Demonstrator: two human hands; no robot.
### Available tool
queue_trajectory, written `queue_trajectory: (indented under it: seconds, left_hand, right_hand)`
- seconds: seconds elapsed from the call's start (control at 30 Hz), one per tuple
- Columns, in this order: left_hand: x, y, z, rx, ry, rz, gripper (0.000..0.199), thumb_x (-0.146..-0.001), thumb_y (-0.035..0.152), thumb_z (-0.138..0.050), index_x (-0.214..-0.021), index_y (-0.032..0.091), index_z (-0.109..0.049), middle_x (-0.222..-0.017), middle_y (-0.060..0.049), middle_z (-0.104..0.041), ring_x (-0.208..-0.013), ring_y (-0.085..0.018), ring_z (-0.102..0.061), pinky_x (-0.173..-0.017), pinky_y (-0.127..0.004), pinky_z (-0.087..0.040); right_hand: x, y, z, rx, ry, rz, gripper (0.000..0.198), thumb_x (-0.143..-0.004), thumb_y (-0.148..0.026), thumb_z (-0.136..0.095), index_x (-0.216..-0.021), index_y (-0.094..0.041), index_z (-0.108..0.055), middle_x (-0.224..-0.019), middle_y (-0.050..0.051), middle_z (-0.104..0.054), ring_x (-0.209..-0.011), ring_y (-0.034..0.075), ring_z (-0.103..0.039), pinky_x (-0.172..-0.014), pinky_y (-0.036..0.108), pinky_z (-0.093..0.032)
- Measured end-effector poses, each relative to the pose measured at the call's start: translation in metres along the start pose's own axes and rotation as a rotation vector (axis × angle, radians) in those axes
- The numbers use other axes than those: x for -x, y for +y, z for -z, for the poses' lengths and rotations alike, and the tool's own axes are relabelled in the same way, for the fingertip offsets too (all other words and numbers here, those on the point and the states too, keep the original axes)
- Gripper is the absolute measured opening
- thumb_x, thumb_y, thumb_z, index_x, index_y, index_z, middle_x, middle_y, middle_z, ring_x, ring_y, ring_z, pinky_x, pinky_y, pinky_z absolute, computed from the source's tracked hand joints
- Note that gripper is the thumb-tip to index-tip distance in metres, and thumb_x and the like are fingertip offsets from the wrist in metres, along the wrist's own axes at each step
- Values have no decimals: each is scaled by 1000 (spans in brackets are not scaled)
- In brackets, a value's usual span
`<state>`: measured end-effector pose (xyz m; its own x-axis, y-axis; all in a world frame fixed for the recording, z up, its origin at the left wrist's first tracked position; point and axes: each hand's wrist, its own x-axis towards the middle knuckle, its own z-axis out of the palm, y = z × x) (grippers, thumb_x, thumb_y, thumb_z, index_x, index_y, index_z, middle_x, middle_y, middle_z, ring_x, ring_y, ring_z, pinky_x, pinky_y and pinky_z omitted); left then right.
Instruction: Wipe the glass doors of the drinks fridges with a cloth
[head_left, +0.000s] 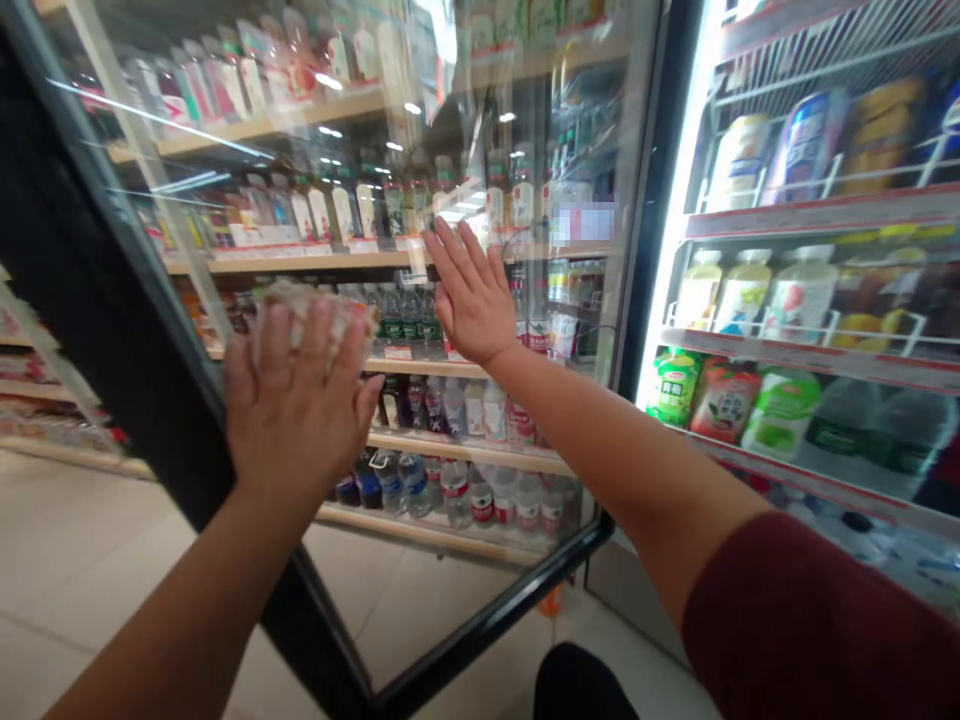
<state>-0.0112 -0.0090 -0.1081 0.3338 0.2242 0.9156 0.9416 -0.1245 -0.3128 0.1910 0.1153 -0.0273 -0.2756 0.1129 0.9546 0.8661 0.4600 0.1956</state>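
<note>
A glass door (465, 520) with a black frame (180, 330) stands swung open in front of me. My left hand (292, 400), slightly blurred, presses a crumpled, pale cloth (356, 315) with coloured patches against the glass. Its fingers point upward over the cloth and cover most of it. Higher up and to the right, my right hand (476, 300) lies on the pane with its palm toward the glass. The fingers of that hand are stretched and a little apart, with nothing in them.
At the right, a lit drinks cooler (675, 225) holds bottles, cans and pouches (724, 400) on wire-fronted shelves. Through the glass, wooden shelves (442, 368) carry many bottles (457, 490). Pale floor tiles (90, 540) lie below, and a dark-clad knee (581, 685) shows at the bottom.
</note>
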Motion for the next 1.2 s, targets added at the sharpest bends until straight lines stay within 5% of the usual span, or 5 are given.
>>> queue_trajectory:
  seconds: [0.47,0.67,0.87,1.07,1.2]
  left_hand:
    - [17,9,7,-92,-84,124,85,-108,37,-63,-178,22,-17,-181,-14,-12,-169,-42,-4,-137,-69,-5]
    - [47,17,1,-36,-272,-295,82,-106,43,-65,-176,25,-26,-178,-7,-29,-170,-31,-8,-141,-58,-6]
    - [21,1,12,-133,-94,132,81,-106,36,-64,-176,22,-27,-181,-15,-15,-169,-40,-1,-137,-68,-4]
    - [49,27,0,-56,-290,-306,76,-107,43,-63,-174,27,-31,-179,-6,-26,-170,-28,-4,-141,-54,-9]
    - [19,17,12,-94,-214,11,72,-109,39,-57,-175,23,-31,-181,-11,-17,-170,-36,0,-138,-66,-5]
  right_hand:
    - [3,9,-11,-189,30,40,69,-108,-28,-26,-176,-25,-21,-182,3,-31,-173,26,-14,-141,61,-10]
    - [7,12,-10,-243,63,47,68,-106,-30,-27,-174,-24,-28,-180,3,-35,-172,26,-21,-141,60,-15]
    - [8,10,-12,-251,97,44,69,-103,-28,-30,-172,-22,-33,-180,5,-35,-171,25,-22,-140,59,-19]
    - [8,11,-11,-263,97,43,69,-101,-27,-33,-170,-21,-38,-179,6,-37,-170,25,-27,-140,57,-19]
    - [8,12,-9,-302,89,42,68,-104,-33,-32,-170,-22,-39,-180,2,-36,-170,26,-26,-141,57,-19]
